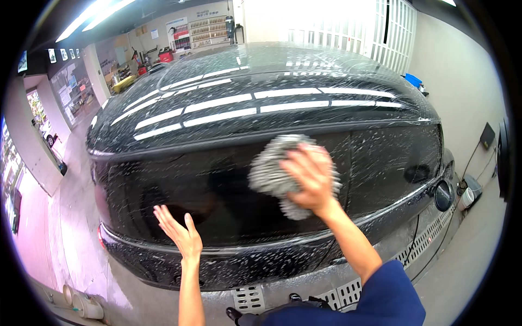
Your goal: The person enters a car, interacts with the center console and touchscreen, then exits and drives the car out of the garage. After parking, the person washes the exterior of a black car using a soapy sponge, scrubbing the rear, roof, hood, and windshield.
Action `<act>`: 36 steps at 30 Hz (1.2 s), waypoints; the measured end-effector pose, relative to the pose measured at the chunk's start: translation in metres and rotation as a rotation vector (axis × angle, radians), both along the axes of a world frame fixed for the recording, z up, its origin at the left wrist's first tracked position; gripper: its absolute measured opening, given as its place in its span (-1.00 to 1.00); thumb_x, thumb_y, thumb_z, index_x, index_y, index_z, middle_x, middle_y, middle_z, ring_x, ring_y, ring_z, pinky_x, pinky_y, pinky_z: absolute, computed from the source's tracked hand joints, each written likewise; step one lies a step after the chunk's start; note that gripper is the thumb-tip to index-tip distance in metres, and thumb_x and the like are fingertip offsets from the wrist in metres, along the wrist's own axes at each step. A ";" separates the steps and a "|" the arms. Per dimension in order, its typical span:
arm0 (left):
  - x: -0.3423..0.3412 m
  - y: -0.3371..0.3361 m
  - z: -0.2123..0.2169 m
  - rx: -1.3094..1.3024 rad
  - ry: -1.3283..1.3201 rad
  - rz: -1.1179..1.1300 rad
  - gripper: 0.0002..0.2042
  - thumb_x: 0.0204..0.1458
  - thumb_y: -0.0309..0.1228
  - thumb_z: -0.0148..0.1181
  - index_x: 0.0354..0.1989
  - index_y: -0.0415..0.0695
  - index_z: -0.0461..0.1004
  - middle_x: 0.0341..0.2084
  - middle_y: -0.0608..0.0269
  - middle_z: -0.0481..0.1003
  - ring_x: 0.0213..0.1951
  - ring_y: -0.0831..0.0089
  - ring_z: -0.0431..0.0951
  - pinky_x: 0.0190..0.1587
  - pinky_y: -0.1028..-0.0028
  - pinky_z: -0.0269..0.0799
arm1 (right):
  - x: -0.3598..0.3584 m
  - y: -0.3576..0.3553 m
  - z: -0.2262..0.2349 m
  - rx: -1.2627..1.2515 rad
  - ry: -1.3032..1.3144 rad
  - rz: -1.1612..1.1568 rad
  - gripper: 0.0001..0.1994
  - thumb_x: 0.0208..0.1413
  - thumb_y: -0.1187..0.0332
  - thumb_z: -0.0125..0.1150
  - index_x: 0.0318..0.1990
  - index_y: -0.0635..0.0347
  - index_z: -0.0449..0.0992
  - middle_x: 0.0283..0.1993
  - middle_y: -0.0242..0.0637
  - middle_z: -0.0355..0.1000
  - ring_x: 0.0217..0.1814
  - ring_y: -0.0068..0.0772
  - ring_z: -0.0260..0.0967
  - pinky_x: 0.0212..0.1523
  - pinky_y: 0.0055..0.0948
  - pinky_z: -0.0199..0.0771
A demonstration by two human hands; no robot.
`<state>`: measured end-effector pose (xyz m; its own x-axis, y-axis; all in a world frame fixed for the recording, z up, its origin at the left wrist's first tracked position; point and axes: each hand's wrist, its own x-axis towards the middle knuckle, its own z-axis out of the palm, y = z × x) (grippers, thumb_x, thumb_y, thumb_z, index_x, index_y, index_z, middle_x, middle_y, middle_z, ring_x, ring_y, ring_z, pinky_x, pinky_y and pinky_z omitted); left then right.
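A grey, shaggy wash mitt (267, 175) lies against the dark side window (228, 190) of a black car (179, 103). Over it is my right hand (312, 179), fingers bent on the mitt and blurred by motion, holding it to the glass. To the left, my left hand (182, 234) is raised with its palm toward the car. Its fingers are stretched out, the thumb stands apart, and nothing is in it. White suds streak the car's roof and lower doors. Whether the left hand touches the car, I cannot tell.
A side mirror (443, 194) juts out at the car's right end. Perforated drain grates (348, 293) run along the floor near my feet. White buckets (88, 307) stand at the lower left. At the right wall, cables hang above another white bucket (466, 199).
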<state>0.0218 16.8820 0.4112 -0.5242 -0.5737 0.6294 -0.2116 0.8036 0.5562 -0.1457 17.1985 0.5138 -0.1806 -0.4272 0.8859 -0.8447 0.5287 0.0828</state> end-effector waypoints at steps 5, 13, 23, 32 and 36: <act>-0.059 0.016 -0.023 -0.126 0.228 0.315 -0.25 0.34 0.05 -0.31 0.51 -0.30 -0.13 0.51 -0.18 -0.16 0.54 -0.03 -0.24 0.48 -0.10 -0.42 | -0.114 0.251 -0.075 -0.919 -0.037 -0.505 -0.46 0.29 0.05 0.20 0.23 0.31 0.46 0.25 -0.05 0.45 0.30 -0.09 0.40 0.34 -0.17 0.31; -0.057 0.023 -0.018 -0.113 0.224 0.273 -0.21 0.29 0.03 -0.25 0.49 -0.38 -0.14 0.50 -0.25 -0.16 0.53 -0.12 -0.23 0.47 -0.14 -0.41 | -0.153 0.199 0.092 -0.902 -0.385 -0.654 -0.41 0.30 -0.12 0.11 -0.10 0.38 0.64 -0.19 0.01 0.61 -0.18 -0.13 0.51 -0.08 -0.19 0.45; -0.018 0.015 -0.004 -0.037 0.114 -0.062 -0.15 0.14 -0.12 0.17 0.47 -0.30 -0.11 0.45 -0.43 -0.21 0.48 -0.35 -0.27 0.40 -0.34 -0.41 | 0.038 -0.434 0.145 0.357 -0.274 -0.047 -0.36 -0.16 0.04 0.31 -0.02 0.45 0.55 0.15 0.29 0.36 0.29 0.34 0.25 0.28 0.42 0.08; -0.083 -0.069 0.147 -0.585 0.344 -0.386 -0.35 0.08 -0.46 0.14 0.39 -0.29 0.12 0.31 -0.19 0.27 0.35 -0.12 0.25 0.43 -0.05 0.03 | -0.141 -0.333 0.223 0.684 -0.817 0.070 -0.39 0.06 -0.13 0.26 0.19 0.03 0.54 0.12 -0.06 0.54 0.13 -0.13 0.51 0.15 -0.15 0.51; -0.093 -0.142 0.184 -0.659 0.032 -0.216 -0.52 0.24 -0.22 -0.05 0.24 -0.27 0.38 0.23 -0.08 0.40 0.29 -0.03 0.35 0.39 0.06 0.11 | -0.271 -0.041 0.224 0.321 -0.755 -0.513 -0.23 0.10 -0.34 0.18 0.25 0.10 0.49 0.11 -0.01 0.53 0.16 -0.07 0.49 0.20 -0.12 0.47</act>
